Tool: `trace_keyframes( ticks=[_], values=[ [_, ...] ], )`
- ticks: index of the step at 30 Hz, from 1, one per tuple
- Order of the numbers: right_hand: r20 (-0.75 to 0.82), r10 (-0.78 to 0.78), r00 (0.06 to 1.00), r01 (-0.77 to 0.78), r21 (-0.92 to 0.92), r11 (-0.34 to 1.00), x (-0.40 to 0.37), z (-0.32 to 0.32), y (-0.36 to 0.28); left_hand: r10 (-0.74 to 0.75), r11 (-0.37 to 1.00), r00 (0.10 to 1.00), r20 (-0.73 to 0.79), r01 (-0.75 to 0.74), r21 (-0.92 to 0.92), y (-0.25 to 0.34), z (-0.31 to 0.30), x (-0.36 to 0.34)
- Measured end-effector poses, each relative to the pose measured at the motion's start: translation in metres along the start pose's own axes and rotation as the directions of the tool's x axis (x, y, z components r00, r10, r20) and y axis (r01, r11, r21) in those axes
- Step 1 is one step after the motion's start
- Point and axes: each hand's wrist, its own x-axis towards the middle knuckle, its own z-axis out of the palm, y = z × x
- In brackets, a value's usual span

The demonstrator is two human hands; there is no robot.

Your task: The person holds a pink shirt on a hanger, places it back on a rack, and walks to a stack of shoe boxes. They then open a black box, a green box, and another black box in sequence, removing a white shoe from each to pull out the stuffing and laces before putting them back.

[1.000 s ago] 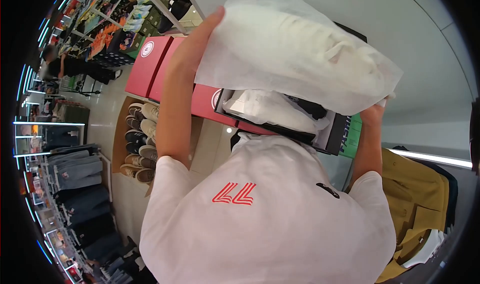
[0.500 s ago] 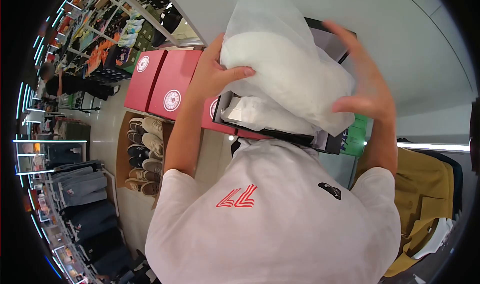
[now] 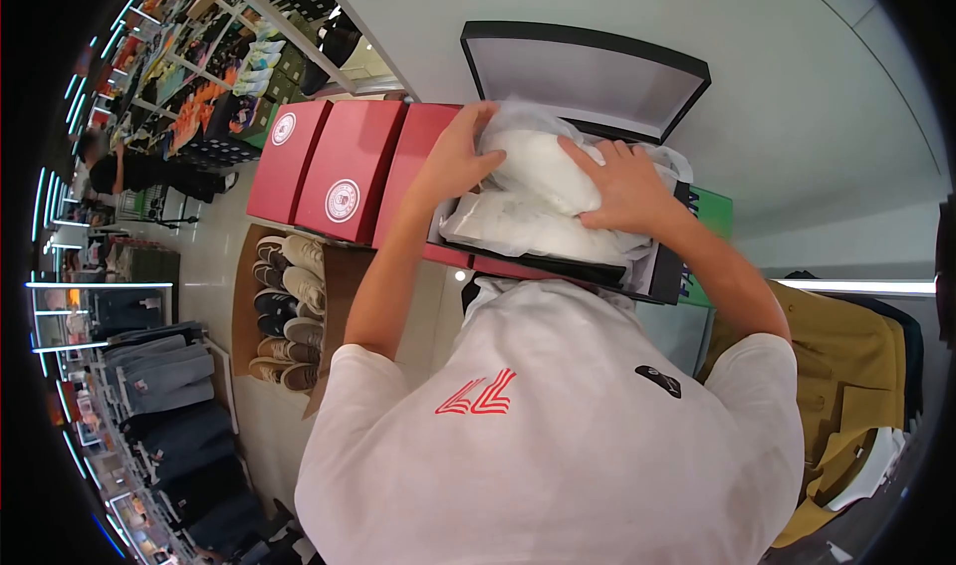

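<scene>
A white bundle in thin translucent wrapping (image 3: pixel 543 172) lies in the far side of an open black shoe box (image 3: pixel 573 266). Beside it, on the near side of the same box, is a second white wrapped bundle (image 3: pixel 528 228). My left hand (image 3: pixel 458 162) curls around the left end of the far bundle, thumb on the near side and fingers beyond. Across the top of that bundle my right hand (image 3: pixel 627 192) lies with its fingers spread. The box's lid (image 3: pixel 588 72) stands raised behind, against the wall. What the wrapping covers cannot be made out.
Red shoe boxes (image 3: pixel 349 172) stand in a row to the left, and a green box (image 3: pixel 712 222) is at the right. Below left, a cardboard box (image 3: pixel 344 306) holds several shoes. Mustard garments (image 3: pixel 836 396) hang at right. A person (image 3: pixel 129 172) stands far left.
The far bundle has come down from above into the box, uncovering the raised lid. My right hand has moved left and down onto it; my left hand has shifted slightly right and lower.
</scene>
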Motion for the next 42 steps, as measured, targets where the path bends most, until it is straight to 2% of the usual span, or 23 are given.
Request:
trace_keyframes(
  ticks=[1, 2, 3, 4, 6, 7, 10, 14, 16, 17, 19, 20, 22, 23, 25, 26, 28, 30, 31, 33, 36, 40, 42],
  values=[
    [-0.052, -0.033, 0.998, 0.029, -0.081, 0.996, 0.002, 0.010, 0.002, 0.217, 0.935, 0.964, -0.153, -0.161, 0.315, 0.030, 0.013, -0.010],
    [-0.055, -0.034, 0.998, 0.030, -0.080, 0.996, 0.003, 0.008, 0.001, 0.457, 0.751, 0.861, -0.222, -0.239, 0.615, 0.053, 0.021, -0.015],
    [-0.038, -0.031, 0.999, 0.029, -0.045, 0.999, 0.004, 0.007, 0.002, 0.524, 0.746, 0.827, -0.205, -0.328, 0.580, 0.060, 0.023, -0.016],
    [-0.020, -0.028, 0.999, 0.028, -0.011, 1.000, 0.005, 0.006, 0.002, 0.524, 0.745, 0.827, -0.205, -0.328, 0.581, 0.063, 0.025, -0.017],
    [-0.085, -0.065, 0.994, 0.061, -0.053, 0.997, 0.007, 0.015, 0.007, 0.508, 0.690, 0.856, 0.093, -0.469, 0.552, 0.066, 0.033, -0.015],
    [-0.143, -0.099, 0.985, 0.087, -0.091, 0.992, 0.004, 0.021, 0.007, 0.501, 0.661, 0.857, 0.118, -0.467, 0.587, 0.059, 0.042, -0.012],
    [-0.171, -0.140, 0.975, 0.118, -0.132, 0.984, -0.003, 0.015, 0.007, 0.505, 0.530, 0.857, 0.106, -0.405, 0.745, 0.025, 0.051, -0.001],
    [-0.339, -0.243, 0.909, 0.242, -0.045, 0.969, -0.007, -0.022, 0.025, 0.455, 0.596, 0.890, 0.035, -0.333, 0.731, 0.025, 0.045, 0.001],
    [-0.660, -0.069, 0.748, 0.038, -0.062, 0.997, -0.003, -0.051, 0.041, 0.370, 0.576, 0.929, 0.015, -0.243, 0.780, 0.013, 0.039, 0.009],
    [-0.664, -0.066, 0.745, 0.034, -0.061, 0.998, 0.000, -0.061, 0.047, 0.372, 0.573, 0.928, 0.020, -0.247, 0.782, 0.012, 0.039, 0.012],
    [-0.805, 0.033, 0.593, -0.248, -0.143, 0.958, 0.006, -0.075, 0.058, 0.296, 0.559, 0.955, 0.010, -0.182, 0.809, 0.013, 0.038, 0.019],
    [-0.809, 0.035, 0.586, -0.253, -0.143, 0.957, 0.007, -0.074, 0.062, 0.302, 0.554, 0.953, 0.017, -0.190, 0.811, 0.017, 0.035, 0.023],
    [-0.667, 0.335, 0.666, -0.407, 0.051, 0.912, 0.010, -0.066, 0.069, 0.124, 0.731, 0.992, 0.000, -0.092, 0.676, 0.027, 0.026, 0.030],
    [-0.671, 0.332, 0.663, -0.408, 0.048, 0.912, 0.009, -0.064, 0.077, 0.131, 0.730, 0.991, 0.000, -0.097, 0.676, 0.031, 0.024, 0.027],
    [-0.640, 0.371, 0.672, -0.416, 0.088, 0.905, 0.004, -0.062, 0.093, 0.341, 0.821, 0.881, -0.328, -0.110, 0.560, 0.038, 0.019, 0.021],
    [-0.638, 0.380, 0.670, -0.424, 0.092, 0.901, -0.004, -0.064, 0.089, 0.350, 0.849, 0.822, -0.448, -0.077, 0.523, 0.044, 0.015, 0.018],
    [-0.678, 0.315, 0.664, -0.249, 0.196, 0.948, -0.022, -0.076, 0.074, 0.350, 0.876, 0.754, -0.556, -0.053, 0.479, 0.044, 0.003, 0.012],
    [-0.710, 0.258, 0.655, -0.187, 0.179, 0.966, -0.044, -0.087, 0.041, 0.177, 0.982, 0.601, -0.779, -0.162, 0.098, 0.034, -0.016, 0.010],
    [-0.727, 0.216, 0.652, -0.128, 0.175, 0.976, -0.060, -0.086, 0.020, 0.172, 0.983, 0.602, -0.779, -0.157, 0.095, 0.035, -0.025, 0.001],
    [-0.738, 0.105, 0.667, -0.098, 0.053, 0.994, -0.087, -0.079, -0.011, -0.030, 0.915, 0.866, -0.498, -0.177, -0.362, 0.040, -0.031, -0.024],
    [-0.698, 0.174, 0.695, -0.046, 0.198, 0.979, -0.120, -0.041, -0.037, 0.073, 0.953, 0.860, -0.505, -0.210, -0.221, 0.028, -0.015, -0.051],
    [-0.744, 0.203, 0.636, 0.033, 0.289, 0.957, -0.145, 0.010, -0.038, 0.087, 0.952, 0.824, -0.559, -0.235, -0.199, 0.039, 0.010, -0.092],
    [-0.734, 0.238, 0.637, 0.028, 0.330, 0.943, -0.152, 0.016, -0.043, 0.099, 0.992, 0.726, -0.680, -0.129, 0.006, 0.046, 0.029, -0.107]
  ],
)
